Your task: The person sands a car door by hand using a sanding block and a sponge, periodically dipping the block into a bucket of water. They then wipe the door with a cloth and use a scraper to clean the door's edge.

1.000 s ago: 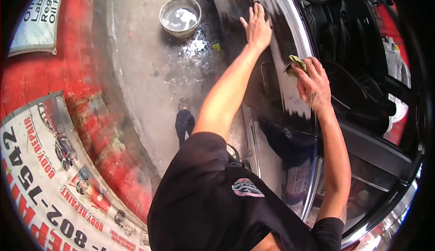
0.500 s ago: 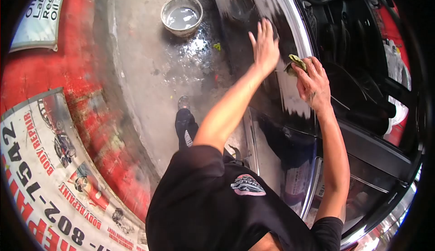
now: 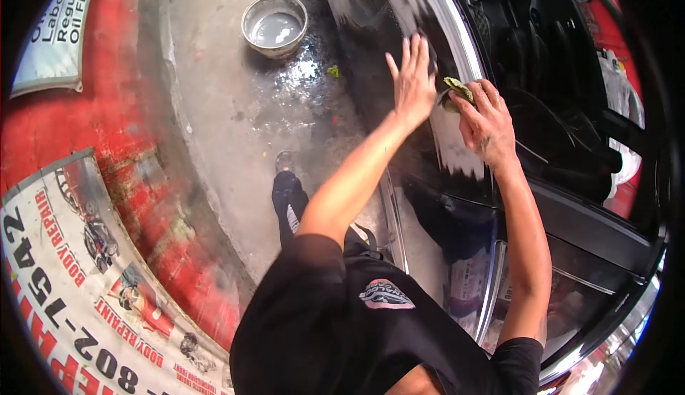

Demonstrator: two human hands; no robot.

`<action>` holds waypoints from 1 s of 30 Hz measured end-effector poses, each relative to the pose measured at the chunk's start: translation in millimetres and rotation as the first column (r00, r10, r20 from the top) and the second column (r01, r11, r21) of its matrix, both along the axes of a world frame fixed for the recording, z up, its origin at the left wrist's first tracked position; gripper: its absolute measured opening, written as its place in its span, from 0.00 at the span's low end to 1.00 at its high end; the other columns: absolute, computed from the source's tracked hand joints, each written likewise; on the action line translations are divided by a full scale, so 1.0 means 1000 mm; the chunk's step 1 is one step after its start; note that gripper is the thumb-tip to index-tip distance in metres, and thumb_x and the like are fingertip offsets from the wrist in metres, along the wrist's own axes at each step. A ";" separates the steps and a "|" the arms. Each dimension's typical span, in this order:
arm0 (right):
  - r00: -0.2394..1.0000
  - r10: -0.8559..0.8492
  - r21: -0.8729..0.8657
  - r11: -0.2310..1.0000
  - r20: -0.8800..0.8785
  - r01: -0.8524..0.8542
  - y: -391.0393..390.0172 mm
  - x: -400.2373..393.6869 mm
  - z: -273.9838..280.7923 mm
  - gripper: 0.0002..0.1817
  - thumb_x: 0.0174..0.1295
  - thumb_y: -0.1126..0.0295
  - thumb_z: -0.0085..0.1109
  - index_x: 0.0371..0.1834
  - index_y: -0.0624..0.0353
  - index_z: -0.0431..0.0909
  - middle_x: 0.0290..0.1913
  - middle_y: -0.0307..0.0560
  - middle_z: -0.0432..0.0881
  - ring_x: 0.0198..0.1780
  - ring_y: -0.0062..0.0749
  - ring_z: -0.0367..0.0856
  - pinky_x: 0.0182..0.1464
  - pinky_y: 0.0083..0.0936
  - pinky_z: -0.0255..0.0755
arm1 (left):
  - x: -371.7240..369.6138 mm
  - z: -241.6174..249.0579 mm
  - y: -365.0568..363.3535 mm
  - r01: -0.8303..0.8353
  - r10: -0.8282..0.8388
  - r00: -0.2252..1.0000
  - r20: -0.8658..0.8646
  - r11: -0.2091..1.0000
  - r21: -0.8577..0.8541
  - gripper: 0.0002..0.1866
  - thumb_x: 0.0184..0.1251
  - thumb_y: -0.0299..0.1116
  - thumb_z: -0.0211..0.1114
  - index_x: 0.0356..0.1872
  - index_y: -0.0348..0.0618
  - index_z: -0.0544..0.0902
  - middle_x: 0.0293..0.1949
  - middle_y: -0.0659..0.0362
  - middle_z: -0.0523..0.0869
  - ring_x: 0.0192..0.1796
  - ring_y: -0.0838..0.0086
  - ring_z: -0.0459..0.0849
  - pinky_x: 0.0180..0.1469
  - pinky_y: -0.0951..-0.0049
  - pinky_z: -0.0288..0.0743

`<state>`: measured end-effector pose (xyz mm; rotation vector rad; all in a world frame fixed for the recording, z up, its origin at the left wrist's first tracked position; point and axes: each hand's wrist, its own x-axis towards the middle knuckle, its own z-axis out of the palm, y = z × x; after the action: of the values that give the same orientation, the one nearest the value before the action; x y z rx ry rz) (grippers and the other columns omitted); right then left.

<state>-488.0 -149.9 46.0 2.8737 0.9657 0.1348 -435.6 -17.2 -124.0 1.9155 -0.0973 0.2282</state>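
Observation:
My left hand (image 3: 415, 84) lies on the side of a black car door (image 3: 378, 67), its fingers stretched out and slightly spread. Something dark shows along the edge of those fingers, mostly hidden by the hand. Close to its right, my right hand (image 3: 489, 124) pinches a worn yellow-green sponge (image 3: 458, 89) at the top edge of the door, by the open window. Beneath both hands runs a dull grey sanded patch (image 3: 451, 142) with ragged dark borders.
A round bucket (image 3: 247, 29) of cloudy water stands on the wet concrete floor (image 3: 228, 109), with a yellow-green scrap (image 3: 333, 72) near it. Along the left, a red wall (image 3: 121, 117) carries a printed banner (image 3: 43, 209). Black seats (image 3: 549, 52) show inside the car.
The view has shifted slightly, so the bucket appears further left. Both hands stay at the door panel with only small movement, and the sponge remains in my right hand.

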 end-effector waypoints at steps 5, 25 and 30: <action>1.000 -0.002 0.012 1.000 -0.015 0.002 0.002 -0.002 -0.001 0.32 0.50 0.77 0.71 0.63 0.49 0.86 0.66 0.51 0.82 0.73 0.56 0.76 0.73 0.49 0.74 | 0.028 0.009 0.010 -0.051 0.050 0.999 0.010 0.999 0.016 0.34 0.89 0.41 0.53 0.86 0.35 0.61 0.87 0.44 0.63 0.89 0.44 0.55 0.86 0.27 0.34; 1.000 0.010 0.017 1.000 0.008 -0.010 0.002 -0.001 -0.003 0.31 0.50 0.78 0.71 0.63 0.48 0.87 0.66 0.49 0.82 0.73 0.53 0.76 0.71 0.47 0.75 | -0.007 0.007 0.007 -0.016 0.014 0.999 0.029 0.997 0.075 0.37 0.82 0.34 0.61 0.85 0.32 0.61 0.85 0.41 0.65 0.89 0.46 0.57 0.85 0.24 0.34; 1.000 -0.011 -0.003 1.000 -0.006 0.011 0.003 -0.003 -0.003 0.31 0.50 0.79 0.71 0.63 0.48 0.87 0.66 0.50 0.81 0.73 0.53 0.76 0.73 0.47 0.74 | 0.029 0.003 0.016 -0.020 0.014 0.999 0.044 0.990 0.139 0.39 0.79 0.32 0.63 0.86 0.32 0.59 0.86 0.42 0.65 0.89 0.45 0.57 0.85 0.23 0.33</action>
<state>-490.7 -147.3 42.9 2.8783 0.9497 0.1244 -406.9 -1.0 -120.8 2.0517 -0.1285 0.2801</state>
